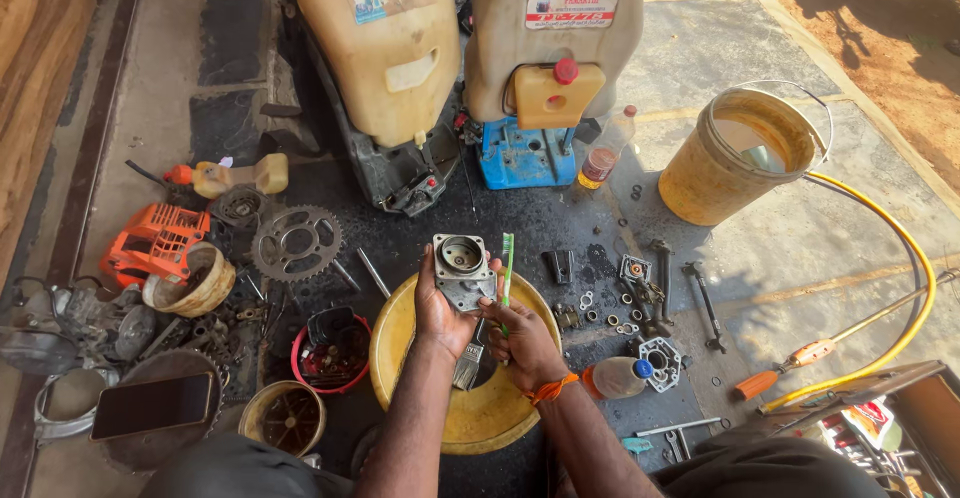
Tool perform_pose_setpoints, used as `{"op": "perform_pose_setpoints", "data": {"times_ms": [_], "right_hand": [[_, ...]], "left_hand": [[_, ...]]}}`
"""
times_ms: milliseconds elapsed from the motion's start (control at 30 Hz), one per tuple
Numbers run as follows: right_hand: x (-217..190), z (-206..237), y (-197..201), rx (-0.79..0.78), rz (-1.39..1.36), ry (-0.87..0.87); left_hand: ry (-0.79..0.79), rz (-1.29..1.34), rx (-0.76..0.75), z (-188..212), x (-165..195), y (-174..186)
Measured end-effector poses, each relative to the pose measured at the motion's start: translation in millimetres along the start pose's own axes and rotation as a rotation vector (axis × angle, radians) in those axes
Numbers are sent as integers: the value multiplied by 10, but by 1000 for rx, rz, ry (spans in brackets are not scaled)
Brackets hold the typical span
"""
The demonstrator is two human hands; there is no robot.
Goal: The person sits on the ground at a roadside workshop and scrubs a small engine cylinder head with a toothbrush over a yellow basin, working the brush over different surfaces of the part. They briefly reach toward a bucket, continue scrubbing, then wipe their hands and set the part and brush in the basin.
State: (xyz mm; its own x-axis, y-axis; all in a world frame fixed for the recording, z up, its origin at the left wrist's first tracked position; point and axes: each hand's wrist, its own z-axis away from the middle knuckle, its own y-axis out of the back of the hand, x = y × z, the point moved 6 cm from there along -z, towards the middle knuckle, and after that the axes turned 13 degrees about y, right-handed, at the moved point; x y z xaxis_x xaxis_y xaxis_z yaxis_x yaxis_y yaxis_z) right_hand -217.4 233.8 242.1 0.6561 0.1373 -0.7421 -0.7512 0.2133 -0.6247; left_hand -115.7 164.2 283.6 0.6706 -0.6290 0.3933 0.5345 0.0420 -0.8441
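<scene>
The basin (400, 343) under the hands is partly covered by both forearms, so little of its inside shows beyond a paintbrush (468, 366) lying between the wrists. The two sprayer tanks (390, 48) beyond the hands are cut off at the top edge, and the heap of grey parts (90, 323) far to the left is too jumbled to sort out. Beyond and to the right of the hands, the bucket (700, 183) holds murky liquid. Left of the hands, the red tub (330, 358) carries small dark pieces, and the tan bowl (195, 283) farther left looks grimy inside. The left hand (440, 308) grips the metal housing (463, 270) from its left side, holding it up over the basin with its round opening facing the camera. The right hand (520, 343) is closed around a green toothbrush (507, 263), which stands upright just beside the housing's right edge; whether the bristles touch it is unclear.
</scene>
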Motion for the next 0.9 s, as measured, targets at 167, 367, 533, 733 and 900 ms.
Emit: {"op": "perform_pose_setpoints", "data": {"times_ms": [167,367,533,733,900], "right_hand": [[73,-85,836,277,427,15],[861,-266,1471,25,1730,-54],[1421,-233,1664,-54,1789,-270],[1273,-363,1774,-225,1314,-345],[355,-128,1339,51,724,-296]], "left_hand": [[11,129,77,-194,-45,278],[10,100,256,-329,-60,642],[-44,-58,385,-237,32,679],[-75,-82,426,-149,165,574],[-66,-44,405,-223,155,582]]}}
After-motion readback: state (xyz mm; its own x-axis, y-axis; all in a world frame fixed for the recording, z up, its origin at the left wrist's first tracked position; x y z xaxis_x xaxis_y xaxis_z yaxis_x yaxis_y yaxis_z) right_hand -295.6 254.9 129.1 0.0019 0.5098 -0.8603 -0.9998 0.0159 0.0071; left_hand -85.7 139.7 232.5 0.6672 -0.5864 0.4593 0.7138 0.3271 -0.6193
